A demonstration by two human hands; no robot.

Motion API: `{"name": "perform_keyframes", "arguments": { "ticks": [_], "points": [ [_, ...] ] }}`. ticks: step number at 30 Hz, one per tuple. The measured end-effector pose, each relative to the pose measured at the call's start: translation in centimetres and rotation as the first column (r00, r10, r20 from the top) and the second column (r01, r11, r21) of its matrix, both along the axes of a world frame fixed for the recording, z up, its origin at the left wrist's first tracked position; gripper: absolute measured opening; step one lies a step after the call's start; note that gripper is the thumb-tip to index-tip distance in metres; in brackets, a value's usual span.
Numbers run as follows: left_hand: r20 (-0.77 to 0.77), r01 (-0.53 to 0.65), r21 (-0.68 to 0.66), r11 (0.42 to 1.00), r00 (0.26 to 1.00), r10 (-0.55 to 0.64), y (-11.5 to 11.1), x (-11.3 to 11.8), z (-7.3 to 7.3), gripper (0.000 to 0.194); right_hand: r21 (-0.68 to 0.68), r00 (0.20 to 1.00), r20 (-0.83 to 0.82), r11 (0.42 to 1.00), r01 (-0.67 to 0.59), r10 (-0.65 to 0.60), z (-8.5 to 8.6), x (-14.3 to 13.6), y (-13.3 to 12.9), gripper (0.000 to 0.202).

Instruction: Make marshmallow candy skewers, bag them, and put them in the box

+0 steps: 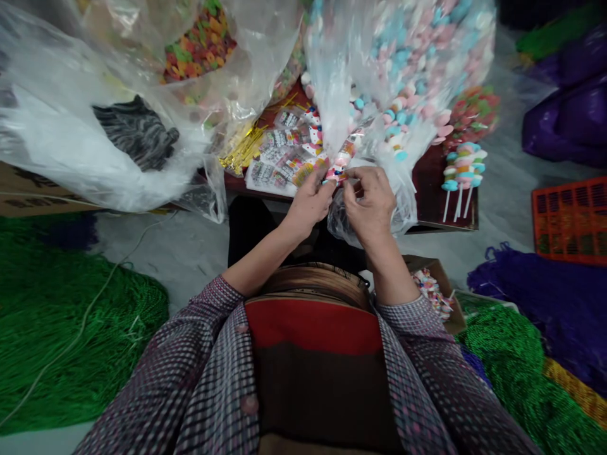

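Observation:
A marshmallow skewer in a clear printed wrapper [347, 150] slants up and away at the table's front edge. My left hand [310, 199] pinches its near end from the left. My right hand [370, 199] has thumb and fingers closed at the same end; any small thing between them is hidden. To the left lie several flat printed wrappers [277, 167] and a bundle of gold twist ties [244, 148]. Several unwrapped marshmallow skewers [463, 165] with white sticks rest at the table's right corner. A large clear bag of pastel marshmallows [427, 44] stands behind my hands.
A bag of colourful ring-shaped sweets [202, 44] stands at the back left, near a dark grey bundle [137, 133]. Green strands [71, 316] cover the left floor. On the right are a carton of wrapped sweets [434, 294], purple strands [545, 309] and an orange crate [571, 218].

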State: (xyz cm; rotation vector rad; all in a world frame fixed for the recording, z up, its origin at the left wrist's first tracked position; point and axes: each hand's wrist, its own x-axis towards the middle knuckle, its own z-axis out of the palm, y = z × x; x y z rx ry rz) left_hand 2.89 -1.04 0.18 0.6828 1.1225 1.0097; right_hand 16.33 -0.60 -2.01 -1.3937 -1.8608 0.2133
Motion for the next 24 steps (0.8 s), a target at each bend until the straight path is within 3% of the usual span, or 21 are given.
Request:
{"name": "perform_keyframes", "arguments": {
  "ticks": [7, 15, 18, 24],
  "points": [
    [0.051, -0.025, -0.035, 0.999, 0.998, 0.027, -0.3, 0.5, 0.2, 0.019, -0.034, 1.0, -0.004, 0.999, 0.005, -0.006, -0.4, -0.2, 0.4, 0.014],
    [0.06, -0.014, -0.051, 0.999, 0.998, 0.017, -0.4, 0.3, 0.2, 0.009, 0.038, 0.995, 0.085, 0.998, 0.044, -0.047, -0.5, -0.3, 1.0, 0.015],
    [0.007, -0.021, -0.023, 1.0, 1.0, 0.021, -0.3, 0.3, -0.5, 0.009, -0.023, 0.992, 0.127, 0.999, 0.028, -0.025, -0.3, -0.2, 1.4, 0.013],
    [-0.138, -0.152, 0.155, 0.976, 0.975, 0.174, 0.7, 0.2, -3.4, 0.01, -0.16, 0.998, 0.061, 0.987, -0.023, 0.033, 0.3, -0.6, 1.1, 0.01]
  ]
}}
